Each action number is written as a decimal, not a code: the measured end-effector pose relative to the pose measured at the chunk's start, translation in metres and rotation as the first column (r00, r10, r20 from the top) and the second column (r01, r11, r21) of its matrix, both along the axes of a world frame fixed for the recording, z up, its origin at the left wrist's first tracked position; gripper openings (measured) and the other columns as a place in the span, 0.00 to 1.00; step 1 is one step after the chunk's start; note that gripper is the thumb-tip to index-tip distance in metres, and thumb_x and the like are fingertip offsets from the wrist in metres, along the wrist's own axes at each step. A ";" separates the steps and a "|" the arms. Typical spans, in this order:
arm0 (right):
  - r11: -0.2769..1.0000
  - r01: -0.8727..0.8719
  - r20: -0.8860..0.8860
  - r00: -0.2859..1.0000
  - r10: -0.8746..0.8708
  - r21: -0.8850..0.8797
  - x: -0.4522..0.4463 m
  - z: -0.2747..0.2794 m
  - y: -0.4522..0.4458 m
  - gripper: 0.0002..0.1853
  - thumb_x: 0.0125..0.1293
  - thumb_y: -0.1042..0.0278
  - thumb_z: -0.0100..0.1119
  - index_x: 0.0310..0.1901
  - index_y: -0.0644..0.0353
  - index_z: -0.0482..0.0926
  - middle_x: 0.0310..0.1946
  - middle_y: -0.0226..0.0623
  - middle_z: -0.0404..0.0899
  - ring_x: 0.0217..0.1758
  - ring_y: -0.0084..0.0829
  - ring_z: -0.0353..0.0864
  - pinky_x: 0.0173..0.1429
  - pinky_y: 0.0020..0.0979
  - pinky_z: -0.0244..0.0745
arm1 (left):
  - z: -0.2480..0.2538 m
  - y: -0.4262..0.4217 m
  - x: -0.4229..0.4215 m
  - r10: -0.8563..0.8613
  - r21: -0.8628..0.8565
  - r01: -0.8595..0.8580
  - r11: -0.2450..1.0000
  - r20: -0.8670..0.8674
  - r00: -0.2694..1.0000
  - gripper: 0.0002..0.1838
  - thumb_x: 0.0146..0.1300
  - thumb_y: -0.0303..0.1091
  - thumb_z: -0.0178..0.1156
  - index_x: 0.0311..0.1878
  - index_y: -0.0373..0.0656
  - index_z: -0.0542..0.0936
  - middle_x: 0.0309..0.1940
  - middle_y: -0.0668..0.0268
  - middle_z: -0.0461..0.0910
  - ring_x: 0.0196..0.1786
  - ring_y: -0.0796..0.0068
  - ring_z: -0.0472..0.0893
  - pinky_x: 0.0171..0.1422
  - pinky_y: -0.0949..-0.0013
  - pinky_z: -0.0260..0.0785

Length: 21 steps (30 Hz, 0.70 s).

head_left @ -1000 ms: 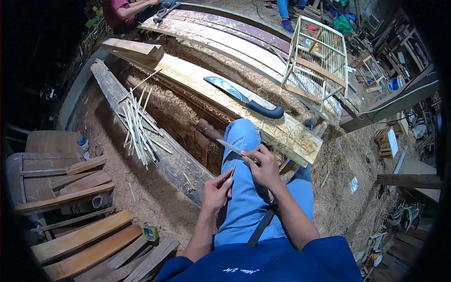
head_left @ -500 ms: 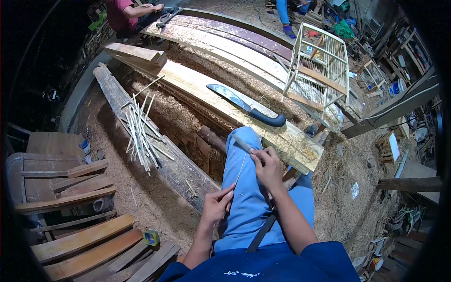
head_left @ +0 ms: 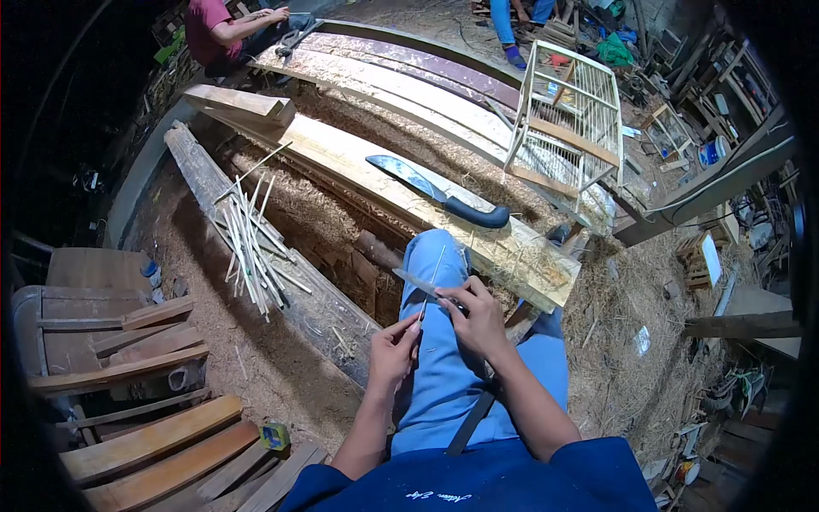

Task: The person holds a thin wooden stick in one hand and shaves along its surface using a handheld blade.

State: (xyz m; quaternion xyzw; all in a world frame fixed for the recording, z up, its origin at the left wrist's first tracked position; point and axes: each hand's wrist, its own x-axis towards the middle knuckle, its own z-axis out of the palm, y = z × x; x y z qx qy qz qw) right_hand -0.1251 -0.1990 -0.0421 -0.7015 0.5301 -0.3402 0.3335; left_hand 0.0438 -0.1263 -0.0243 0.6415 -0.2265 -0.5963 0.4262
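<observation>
My left hand (head_left: 394,352) pinches the lower end of a thin stick (head_left: 437,271) above my jeans-covered knee. In my right hand (head_left: 479,320) is a small knife (head_left: 414,281), its blade pointing up-left and crossing the stick. The fingers of both hands are closed, close together but apart. Beyond the knee, a large knife with a black handle (head_left: 476,212) lies on a pale wooden beam (head_left: 341,151). A loose pile of thin pale sticks (head_left: 249,247) rests on the weathered log (head_left: 320,307) to the left.
A wooden cage (head_left: 567,119) stands at the upper right on the planks. One person in a red shirt (head_left: 209,34) sits at the upper left; another person's legs (head_left: 505,30) show at the top. Boards (head_left: 153,439) and a tape measure (head_left: 275,436) are at the lower left.
Half a second ago the small knife was farther up the stick, near the knee's top. It is now back lower, close to my left hand, with its blade across the stick.
</observation>
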 end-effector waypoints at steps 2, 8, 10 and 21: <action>1.000 0.012 -0.067 0.998 -0.012 0.004 0.000 0.000 0.004 0.09 0.65 0.60 0.68 0.46 0.47 0.87 0.34 0.37 0.74 0.33 0.44 0.81 0.38 0.44 0.76 | -0.003 0.001 0.000 0.023 -0.019 -0.023 1.000 -0.025 0.999 0.14 0.72 0.33 0.62 0.57 0.41 0.84 0.18 0.77 0.74 0.14 0.90 0.63 0.17 0.80 0.51; 0.993 0.110 -0.044 0.993 -0.108 0.041 0.001 -0.016 -0.008 0.08 0.65 0.59 0.67 0.44 0.47 0.88 0.35 0.38 0.75 0.35 0.44 0.81 0.38 0.44 0.75 | -0.010 0.033 0.010 0.019 -0.010 -0.019 1.000 -0.033 0.999 0.14 0.71 0.32 0.63 0.57 0.39 0.85 0.17 0.77 0.72 0.16 0.91 0.63 0.19 0.80 0.50; 0.992 0.113 -0.051 0.993 -0.110 0.059 0.002 -0.014 -0.009 0.09 0.66 0.59 0.67 0.45 0.48 0.87 0.35 0.39 0.75 0.36 0.44 0.81 0.39 0.43 0.75 | -0.016 0.043 0.013 0.024 -0.053 -0.026 0.998 -0.042 0.999 0.14 0.71 0.32 0.63 0.56 0.39 0.85 0.17 0.77 0.72 0.16 0.91 0.62 0.19 0.79 0.50; 0.997 0.070 0.097 0.993 -0.067 -0.029 0.001 -0.009 -0.006 0.09 0.65 0.74 0.65 0.46 0.59 0.85 0.40 0.44 0.78 0.39 0.49 0.83 0.42 0.44 0.77 | -0.002 0.005 0.010 -0.061 0.026 0.061 0.998 -0.018 0.998 0.11 0.71 0.37 0.63 0.50 0.43 0.84 0.21 0.74 0.76 0.15 0.88 0.67 0.17 0.80 0.54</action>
